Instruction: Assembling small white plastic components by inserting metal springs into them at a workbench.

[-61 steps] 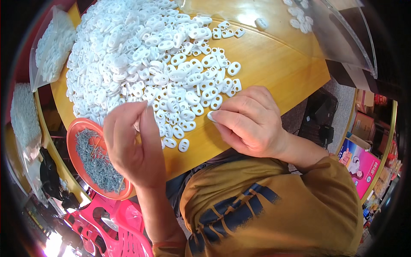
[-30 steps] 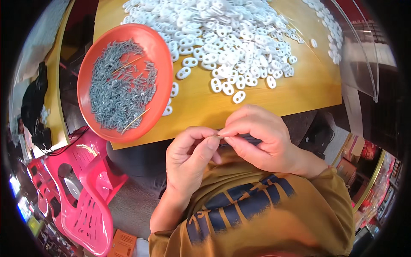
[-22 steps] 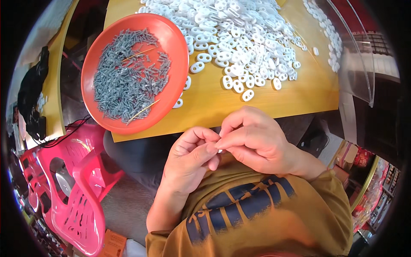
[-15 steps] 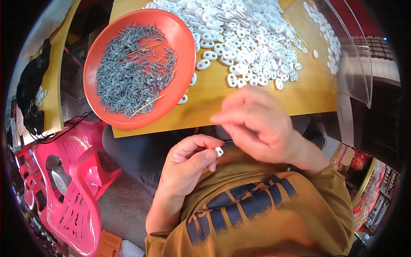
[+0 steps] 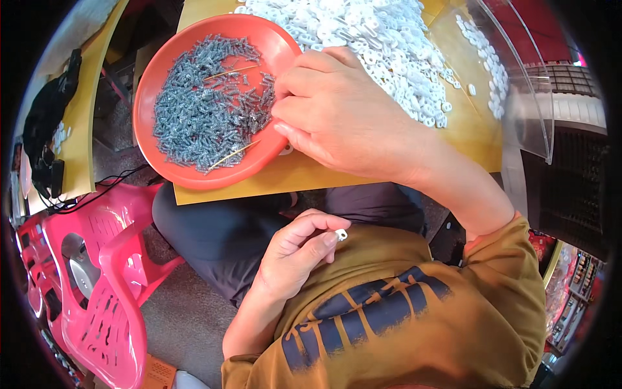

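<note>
My left hand (image 5: 295, 254) is held in front of my shirt. Its thumb and forefinger pinch a small white plastic piece (image 5: 341, 235) with a hole in it. My right hand (image 5: 353, 113) reaches across the table to the right side of a red-orange round dish (image 5: 214, 179). Its fingers are curled, with the tips at the edge of a heap of small metal coil springs (image 5: 194, 117); whatever they grip is hidden. Two thin wooden sticks lie among the springs, one (image 5: 234, 155) near the front and one (image 5: 231, 72) farther back.
A large pile of white two-holed plastic pieces (image 5: 376, 39) covers the back of the yellow table (image 5: 220, 194). More white pieces (image 5: 492, 71) lie at the right beside a clear plastic panel (image 5: 547, 123). A pink plastic chair (image 5: 107, 311) stands at my left.
My right hand has moved from above my lap, forward and left to the dish of springs. My left hand keeps its pinch on the white piece and has shifted slightly right in view.
</note>
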A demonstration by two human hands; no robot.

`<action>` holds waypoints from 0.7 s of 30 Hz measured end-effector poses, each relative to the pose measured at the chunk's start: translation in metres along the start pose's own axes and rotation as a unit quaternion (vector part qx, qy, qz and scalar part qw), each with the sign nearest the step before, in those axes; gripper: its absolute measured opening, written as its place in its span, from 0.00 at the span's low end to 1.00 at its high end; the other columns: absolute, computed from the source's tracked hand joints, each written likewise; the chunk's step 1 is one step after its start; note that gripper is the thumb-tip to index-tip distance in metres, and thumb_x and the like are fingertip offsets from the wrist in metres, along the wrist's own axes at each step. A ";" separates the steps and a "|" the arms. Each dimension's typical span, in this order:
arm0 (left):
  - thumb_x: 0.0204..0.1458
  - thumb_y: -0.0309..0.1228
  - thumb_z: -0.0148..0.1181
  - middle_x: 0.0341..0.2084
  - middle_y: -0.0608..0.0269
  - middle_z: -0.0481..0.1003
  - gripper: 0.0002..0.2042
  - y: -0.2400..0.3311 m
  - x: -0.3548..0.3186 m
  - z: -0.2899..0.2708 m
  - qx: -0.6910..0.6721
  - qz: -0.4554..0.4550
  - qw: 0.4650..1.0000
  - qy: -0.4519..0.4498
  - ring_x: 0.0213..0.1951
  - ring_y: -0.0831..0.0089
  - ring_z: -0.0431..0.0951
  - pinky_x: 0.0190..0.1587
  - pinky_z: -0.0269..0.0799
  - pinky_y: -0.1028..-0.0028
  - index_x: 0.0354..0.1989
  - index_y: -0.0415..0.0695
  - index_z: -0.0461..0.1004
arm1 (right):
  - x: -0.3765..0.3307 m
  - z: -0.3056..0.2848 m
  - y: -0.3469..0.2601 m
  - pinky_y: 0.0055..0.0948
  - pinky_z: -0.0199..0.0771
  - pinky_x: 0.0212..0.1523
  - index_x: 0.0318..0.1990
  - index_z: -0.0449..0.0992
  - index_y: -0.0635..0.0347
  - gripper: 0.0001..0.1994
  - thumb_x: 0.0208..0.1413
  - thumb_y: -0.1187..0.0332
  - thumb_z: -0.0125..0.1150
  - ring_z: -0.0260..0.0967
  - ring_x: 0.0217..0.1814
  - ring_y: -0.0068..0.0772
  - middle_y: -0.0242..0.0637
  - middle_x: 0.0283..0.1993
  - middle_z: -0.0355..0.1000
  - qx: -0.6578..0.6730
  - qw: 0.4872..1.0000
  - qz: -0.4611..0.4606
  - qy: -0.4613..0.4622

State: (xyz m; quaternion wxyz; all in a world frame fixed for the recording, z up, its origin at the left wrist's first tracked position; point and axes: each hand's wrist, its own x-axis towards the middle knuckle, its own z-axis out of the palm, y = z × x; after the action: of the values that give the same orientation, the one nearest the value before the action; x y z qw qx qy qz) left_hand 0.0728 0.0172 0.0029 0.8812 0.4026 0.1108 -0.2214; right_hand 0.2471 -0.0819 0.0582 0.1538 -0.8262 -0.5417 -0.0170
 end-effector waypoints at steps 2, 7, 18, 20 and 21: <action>0.53 0.21 0.48 0.30 0.69 0.65 0.09 0.001 0.000 0.000 -0.006 -0.005 1.000 0.003 0.27 0.84 0.65 0.31 0.62 0.84 0.41 0.36 0.71 | -0.001 -0.002 0.000 0.34 0.57 0.48 0.28 0.74 0.59 0.05 0.43 0.70 0.60 0.62 0.44 0.32 0.31 0.35 0.68 -0.008 1.000 -0.003 0.002; 0.53 0.22 0.49 0.29 0.70 0.65 0.08 0.001 0.003 -0.001 -0.019 -0.016 1.000 0.006 0.27 0.84 0.65 0.31 0.62 0.84 0.40 0.36 0.71 | -0.002 -0.002 0.002 0.34 0.57 0.48 0.28 0.74 0.58 0.04 0.42 0.72 0.59 0.63 0.44 0.32 0.31 0.35 0.68 -0.005 1.000 -0.004 0.008; 0.53 0.23 0.51 0.25 0.72 0.68 0.08 0.000 0.003 -0.004 -0.054 -0.034 0.997 0.038 0.25 0.87 0.64 0.26 0.57 0.87 0.40 0.39 0.72 | 0.009 0.006 0.013 0.34 0.60 0.42 0.22 0.74 0.55 0.04 0.39 0.67 0.57 0.64 0.40 0.31 0.31 0.28 0.68 0.002 0.997 -0.060 0.051; 0.53 0.23 0.51 0.25 0.72 0.68 0.08 -0.003 0.004 -0.006 -0.062 -0.031 0.997 0.038 0.24 0.88 0.64 0.25 0.56 0.87 0.40 0.39 0.72 | 0.009 0.005 0.013 0.34 0.61 0.41 0.22 0.74 0.56 0.04 0.39 0.67 0.57 0.64 0.40 0.32 0.31 0.28 0.68 0.011 0.997 -0.056 0.048; 0.53 0.24 0.51 0.25 0.72 0.68 0.08 -0.004 0.004 -0.007 -0.070 -0.028 0.996 0.039 0.24 0.88 0.63 0.24 0.56 0.87 0.40 0.39 0.72 | 0.010 0.003 0.010 0.34 0.59 0.44 0.25 0.73 0.57 0.04 0.41 0.69 0.57 0.64 0.42 0.34 0.33 0.31 0.67 0.018 0.999 -0.036 0.020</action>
State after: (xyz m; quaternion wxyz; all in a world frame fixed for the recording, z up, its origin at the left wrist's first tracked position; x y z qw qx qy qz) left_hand 0.0741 0.0191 -0.0062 0.8956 0.3454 0.1710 -0.2220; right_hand 0.2600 -0.0761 0.0550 0.1783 -0.8028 -0.5682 -0.0294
